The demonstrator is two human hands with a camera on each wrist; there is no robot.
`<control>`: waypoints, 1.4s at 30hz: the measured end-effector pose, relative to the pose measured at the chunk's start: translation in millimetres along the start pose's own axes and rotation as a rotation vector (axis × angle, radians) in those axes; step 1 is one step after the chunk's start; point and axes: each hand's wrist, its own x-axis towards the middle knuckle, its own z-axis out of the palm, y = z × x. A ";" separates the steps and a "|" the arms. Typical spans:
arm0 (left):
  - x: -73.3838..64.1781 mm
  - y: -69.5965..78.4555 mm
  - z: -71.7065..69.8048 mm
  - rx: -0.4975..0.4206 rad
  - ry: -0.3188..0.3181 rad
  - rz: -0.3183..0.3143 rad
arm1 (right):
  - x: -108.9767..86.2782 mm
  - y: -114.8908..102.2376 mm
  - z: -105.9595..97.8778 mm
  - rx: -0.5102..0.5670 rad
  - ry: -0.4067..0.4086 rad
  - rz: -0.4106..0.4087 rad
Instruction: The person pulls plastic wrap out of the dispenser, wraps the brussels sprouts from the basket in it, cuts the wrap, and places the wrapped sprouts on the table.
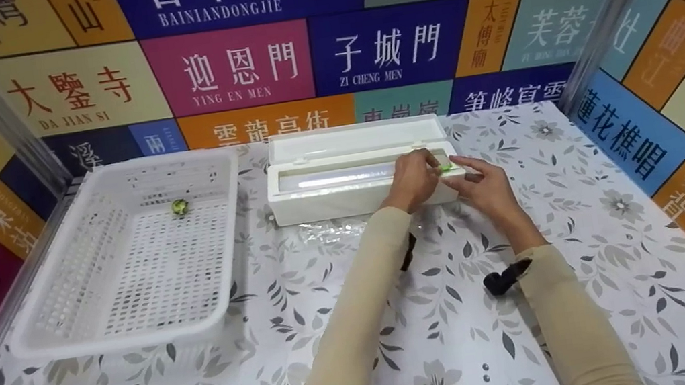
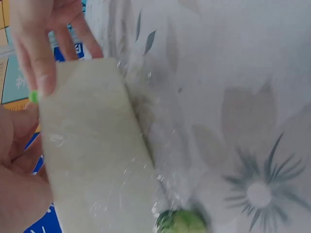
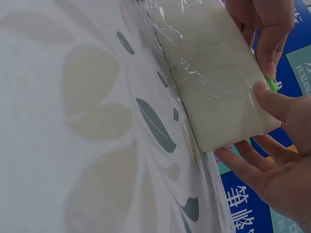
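Note:
A long white cling film dispenser [image 1: 364, 199] lies with its lid [image 1: 355, 139] raised at the back. Clear film [image 1: 331, 229] hangs over its front onto the table. My left hand [image 1: 414, 178] pinches a small green slide cutter [image 1: 445, 168] near the right end of the box's front edge. My right hand [image 1: 483, 188] holds that right end, thumb on the upper edge and fingers by the end face, as the right wrist view shows. Low in the left wrist view, a round green vegetable [image 2: 182, 222] shows partly, close to the film.
A white perforated plastic basket [image 1: 233, 236] stands on the left, with one small round green vegetable [image 1: 180, 207] in it. A floral cloth [image 1: 437, 368] covers the table. Panels with lettering [image 1: 229, 67] rise behind and at the sides.

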 end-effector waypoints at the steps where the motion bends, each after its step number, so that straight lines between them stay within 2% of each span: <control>1: -0.3 -0.7 -1.7 -0.022 -0.017 -0.001 | -0.1 0.3 -0.3 0.000 0.000 0.002; 4: -1.2 -3.0 -5.5 -0.069 -0.049 -0.012 | -0.6 0.5 -1.1 -0.003 -0.007 0.011; 11: -1.3 -6.7 -8.2 -0.078 -0.039 0.003 | -1.3 -2.6 -1.6 -0.016 -0.018 0.010; 18: -2.8 -9.9 -9.8 -0.014 -0.022 0.032 | -0.5 -0.4 -0.5 -0.016 -0.018 -0.007; 42: -8.3 -26.1 -24.2 0.122 0.039 0.094 | 0.0 -0.8 -0.7 0.009 -0.011 -0.030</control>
